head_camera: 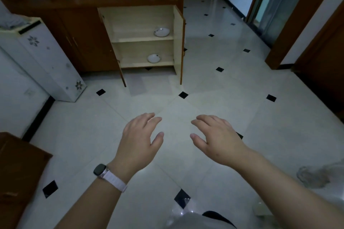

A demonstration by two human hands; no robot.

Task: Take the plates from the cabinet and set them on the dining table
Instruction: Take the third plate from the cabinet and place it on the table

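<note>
Still far off, both hands, left hand (138,138) and right hand (217,138), hang spread and empty; the upper plate (161,32) near the open cabinet (142,16) shelf edge could slip if grabbed hastily.

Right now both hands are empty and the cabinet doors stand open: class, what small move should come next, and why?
Probably step toward the open cabinet and reach for the plate on the upper shelf. Both the left hand and the right hand hover open over the tiled floor, well short of the shelves. A second plate on the lower shelf waits too.
</note>
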